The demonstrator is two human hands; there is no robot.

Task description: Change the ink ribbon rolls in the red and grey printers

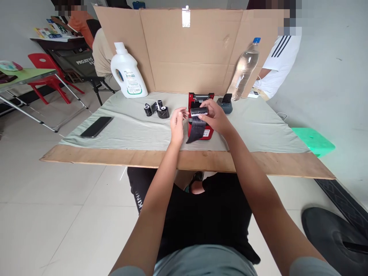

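We note a black ribbon roll (199, 111) held just over the open red printer (204, 132) mid-tabletop (258, 122), its loose black tail hanging down the front; best kept level and square to the slot, tail untwisted. Right hand (215, 116) pinches the roll's end, left hand (177, 123) hovers beside it, fingers loosely spread, holding nothing. Spare rolls (156, 108) and a phone (96, 127) lie leftward, cardboard screen (186, 53) behind.
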